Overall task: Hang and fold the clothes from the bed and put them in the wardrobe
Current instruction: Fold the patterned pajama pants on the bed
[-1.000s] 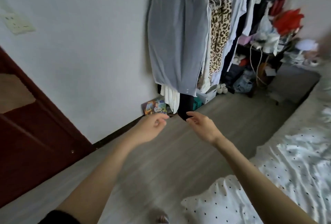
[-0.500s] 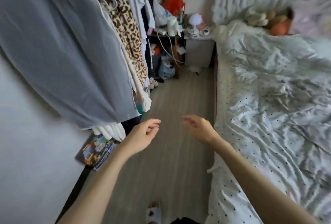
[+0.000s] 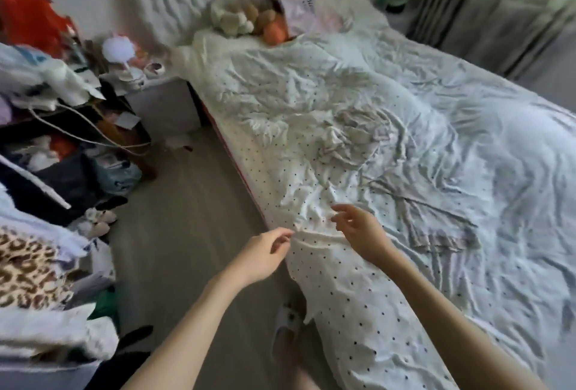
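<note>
Both of your hands were empty here: left hand loosely curled over the bed's edge, right hand with fingers spread just above the dotted sheet. A second earlier you faced the hanging clothes; then you'd swung round to the bed. Probably hunting the next garment, likely that crumpled beige piece mid-bed.
</note>
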Tool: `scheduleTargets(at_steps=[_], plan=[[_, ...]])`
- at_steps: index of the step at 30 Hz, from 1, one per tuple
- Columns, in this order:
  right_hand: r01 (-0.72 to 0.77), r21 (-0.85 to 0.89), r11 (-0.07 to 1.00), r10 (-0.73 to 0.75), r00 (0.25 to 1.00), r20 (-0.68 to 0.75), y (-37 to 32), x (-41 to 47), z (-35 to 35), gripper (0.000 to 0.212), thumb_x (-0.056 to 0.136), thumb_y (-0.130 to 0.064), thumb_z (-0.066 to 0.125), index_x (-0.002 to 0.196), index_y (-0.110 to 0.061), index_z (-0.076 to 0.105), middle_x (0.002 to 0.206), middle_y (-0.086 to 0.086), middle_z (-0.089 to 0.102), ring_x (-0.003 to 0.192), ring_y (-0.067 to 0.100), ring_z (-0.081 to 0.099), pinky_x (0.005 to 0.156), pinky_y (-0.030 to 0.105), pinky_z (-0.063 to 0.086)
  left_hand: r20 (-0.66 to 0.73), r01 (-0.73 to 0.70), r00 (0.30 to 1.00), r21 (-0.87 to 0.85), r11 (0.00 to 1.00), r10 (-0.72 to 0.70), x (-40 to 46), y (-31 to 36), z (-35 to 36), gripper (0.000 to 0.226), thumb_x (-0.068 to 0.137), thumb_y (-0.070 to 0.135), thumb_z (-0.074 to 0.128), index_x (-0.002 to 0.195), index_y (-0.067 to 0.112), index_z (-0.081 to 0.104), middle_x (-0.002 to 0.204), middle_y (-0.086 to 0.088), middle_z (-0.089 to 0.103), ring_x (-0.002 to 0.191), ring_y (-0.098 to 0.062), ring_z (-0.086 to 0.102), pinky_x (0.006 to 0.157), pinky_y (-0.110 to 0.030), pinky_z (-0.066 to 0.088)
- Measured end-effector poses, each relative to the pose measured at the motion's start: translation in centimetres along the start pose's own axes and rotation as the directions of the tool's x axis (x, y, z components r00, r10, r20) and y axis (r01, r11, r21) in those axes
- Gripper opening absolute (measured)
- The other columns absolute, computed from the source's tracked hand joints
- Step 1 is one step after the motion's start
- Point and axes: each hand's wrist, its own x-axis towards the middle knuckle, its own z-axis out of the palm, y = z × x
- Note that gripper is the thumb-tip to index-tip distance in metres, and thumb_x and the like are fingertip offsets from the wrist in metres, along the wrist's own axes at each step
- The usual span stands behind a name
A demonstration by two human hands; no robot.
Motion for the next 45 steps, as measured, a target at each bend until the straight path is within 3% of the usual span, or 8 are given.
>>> scheduleTargets(at_steps=[6, 15, 22, 24, 29, 31, 41, 45], plan=[[-0.077, 0.104, 0.992, 0.093, 0.983, -0.159, 2.9, 13.0, -3.3, 0.028, 0.096, -0.007, 0.046, 0.119, -0.012, 0.060, 0.100, 0.001, 0.069, 0.095, 0.021, 0.066, 0.084, 0.036, 0.051, 0.133, 0.000, 0.991, -0.034, 0.999, 0.005, 15.4, 0.9, -2.9, 0.029, 0.098, 0.025, 0.046, 0.126, 0.026, 0.054, 0.115, 0.011, 0.057, 0.106, -0.004, 0.053, 0.083, -0.014, 0.040], [-0.282, 0.042, 0.958, 0.283, 0.924, -0.258, 6.9, 27.2, -8.5, 0.034, 0.095, -0.012, 0.049, 0.129, -0.009, 0.053, 0.122, 0.014, 0.062, 0.108, 0.025, 0.060, 0.093, 0.041, 0.047, 0.162, 0.042, 0.986, 0.030, 0.999, -0.047, 33.4, 3.4, -6.0, 0.027, 0.097, 0.014, 0.046, 0.122, 0.016, 0.056, 0.112, 0.004, 0.057, 0.107, -0.012, 0.054, 0.087, -0.018, 0.038], [-0.185, -0.624, 0.759, 0.059, 0.974, -0.218, 9.0, 38.3, -10.1, 0.058, 0.091, -0.019, 0.050, 0.144, -0.025, 0.029, 0.153, 0.004, 0.024, 0.142, 0.022, 0.017, 0.112, 0.052, 0.019, 0.338, -0.079, 0.941, 0.185, 0.980, 0.012, 43.6, 3.7, -5.2, 0.033, 0.097, 0.019, 0.046, 0.130, 0.021, 0.050, 0.129, 0.003, 0.049, 0.120, -0.011, 0.045, 0.094, -0.019, 0.032], [-0.230, -0.687, 0.689, 0.121, 0.972, -0.204, 9.6, 41.4, -10.1, 0.055, 0.091, -0.024, 0.052, 0.142, -0.026, 0.032, 0.149, 0.005, 0.031, 0.140, 0.023, 0.023, 0.112, 0.058, 0.008, 0.372, -0.112, 0.928, 0.204, 0.973, 0.029, 47.1, 3.6, -5.3, 0.034, 0.097, 0.019, 0.046, 0.131, 0.021, 0.049, 0.132, 0.003, 0.047, 0.124, -0.012, 0.042, 0.097, -0.020, 0.029], [-0.328, -0.621, 0.712, 0.132, 0.931, -0.341, 10.9, 39.4, -8.7, 0.007, 0.082, -0.015, 0.062, 0.088, -0.014, 0.065, 0.091, 0.005, 0.064, 0.099, 0.025, 0.059, 0.100, 0.050, 0.031, 0.411, -0.224, 0.904, 0.221, 0.949, 0.117, 53.4, 4.6, -4.9, 0.038, 0.096, 0.014, 0.047, 0.134, 0.018, 0.046, 0.136, 0.001, 0.043, 0.115, -0.005, 0.041, 0.094, -0.015, 0.025], [-0.348, -0.611, 0.711, 0.086, 0.906, -0.415, 11.6, 36.1, -8.4, 0.018, 0.063, -0.003, 0.075, 0.074, -0.014, 0.066, 0.079, 0.004, 0.065, 0.088, 0.024, 0.066, 0.090, 0.052, 0.044, 0.451, -0.286, 0.878, 0.222, 0.932, 0.162, 54.9, 5.2, -4.1, 0.040, 0.095, 0.011, 0.048, 0.135, 0.015, 0.045, 0.138, -0.002, 0.041, 0.118, -0.007, 0.041, 0.098, -0.015, 0.025], [-0.606, -0.534, 0.590, 0.413, 0.795, -0.445, 13.9, 26.6, -7.3, 0.026, 0.054, -0.002, 0.084, 0.065, -0.018, 0.067, 0.074, -0.001, 0.065, 0.069, 0.021, 0.066, 0.079, 0.048, 0.049, 0.543, -0.577, 0.785, 0.466, 0.671, 0.298, 58.2, 8.4, 0.4, 0.087, 0.089, 0.020, 0.058, 0.148, 0.038, -0.004, 0.156, -0.016, -0.005, 0.144, -0.033, 0.000, 0.116, -0.045, 0.009], [-0.790, -0.480, 0.381, 0.770, 0.558, -0.308, 15.0, 23.3, -6.7, 0.021, 0.088, -0.016, 0.050, 0.101, -0.023, 0.065, 0.113, -0.002, 0.059, 0.115, 0.020, 0.051, 0.105, 0.048, 0.023, 0.477, -0.527, 0.837, 0.573, 0.627, 0.267, 59.6, 9.4, 0.4, 0.076, 0.089, 0.019, 0.058, 0.150, 0.028, 0.014, 0.154, -0.021, 0.007, 0.143, -0.034, 0.009, 0.116, -0.050, 0.011]])
